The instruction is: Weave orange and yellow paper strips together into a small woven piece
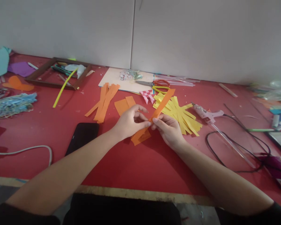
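Between my hands, above the middle of the red table, is an orange paper strip, its long end slanting up to the right. My right hand pinches it between thumb and fingers. My left hand meets the same strip with thumb and fingers curled at its lower part. Beneath them lie more orange paper pieces. A pile of yellow paper strips spreads just beyond my right hand. Left of my left hand rests a bundle of orange strips. A woven pink and white paper piece lies behind.
A pink glue gun with a looping black cord lies at right. Scissors rest on cardboard at the back. A dark phone lies near my left forearm. A brown frame holds small supplies. A white cable crosses the left front.
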{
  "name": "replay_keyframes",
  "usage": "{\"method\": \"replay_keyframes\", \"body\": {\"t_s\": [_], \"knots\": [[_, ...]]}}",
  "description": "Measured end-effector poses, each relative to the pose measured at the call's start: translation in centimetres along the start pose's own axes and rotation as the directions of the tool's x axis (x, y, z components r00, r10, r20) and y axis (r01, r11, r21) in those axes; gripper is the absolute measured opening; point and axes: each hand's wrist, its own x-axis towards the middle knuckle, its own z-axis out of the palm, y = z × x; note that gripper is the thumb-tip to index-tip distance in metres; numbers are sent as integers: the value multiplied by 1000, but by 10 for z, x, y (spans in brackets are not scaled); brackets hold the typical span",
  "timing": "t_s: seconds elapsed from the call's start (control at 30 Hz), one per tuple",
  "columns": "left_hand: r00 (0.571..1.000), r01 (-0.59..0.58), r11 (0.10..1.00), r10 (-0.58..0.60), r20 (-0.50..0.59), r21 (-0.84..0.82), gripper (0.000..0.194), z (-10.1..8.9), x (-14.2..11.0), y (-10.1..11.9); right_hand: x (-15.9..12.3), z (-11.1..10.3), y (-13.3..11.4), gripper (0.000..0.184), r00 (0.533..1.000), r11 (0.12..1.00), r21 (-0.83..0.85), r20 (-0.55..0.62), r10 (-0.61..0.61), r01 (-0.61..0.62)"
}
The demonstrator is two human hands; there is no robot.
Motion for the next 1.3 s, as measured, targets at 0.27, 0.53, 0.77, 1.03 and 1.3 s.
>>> {"method": "replay_keyframes", "body": {"t_s": [0.27,0.53,0.77,1.03,1.3], "knots": [[998,2,1000,-1,60,-14,37,0,0,0,3,3,-2,31,997,996,88,-70,12,-5],[995,-60,998,61,78,-18,31,1,0,-1,3,2,-1,31,998,995,95,-62,10,-4],[987,-130,989,123,105,64,14,0,-1,2,3,2,-2,33,998,997,79,-63,24,-19],[973,-199,964,173,150,177,16,-2,0,6,2,2,-3,36,998,998,54,-57,36,-33],[955,-202,965,155,254,171,31,-3,-1,6,6,0,-3,37,997,993,120,-68,27,-19]]}}
